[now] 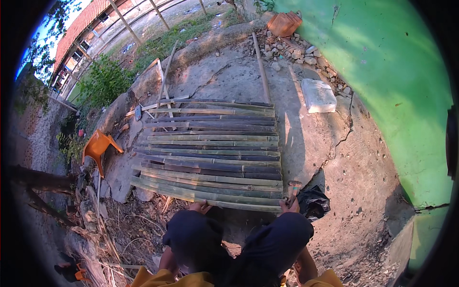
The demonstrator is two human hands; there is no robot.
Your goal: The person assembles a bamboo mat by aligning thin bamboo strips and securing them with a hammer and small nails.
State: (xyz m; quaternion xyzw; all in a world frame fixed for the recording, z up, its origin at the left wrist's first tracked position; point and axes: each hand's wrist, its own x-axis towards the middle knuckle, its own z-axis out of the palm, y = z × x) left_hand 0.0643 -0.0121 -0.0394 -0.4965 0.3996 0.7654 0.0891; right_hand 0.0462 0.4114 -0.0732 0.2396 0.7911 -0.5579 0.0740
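Split bamboo slats [215, 167] lie side by side in front of me, forming a slatted panel. My left hand [200, 207] is closed on the near edge of the closest bamboo slat [239, 205], left of its middle. At that slat's right end, my right hand [289, 206] is wrapped round the handle of a hammer [294, 184]. The hammer's head points up and away from me, just beyond the slat ends. My knees partly hide the space beneath the near edge.
A black plastic bag [313, 203] lies right of the hammer. Farther off are a white sack-like block [318, 96], rubble [306, 53] and stacked tiles [284, 24] beside a green wall [382, 71]. An orange plastic chair [98, 147] stands left; a long pole [261, 67] lies beyond the slats.
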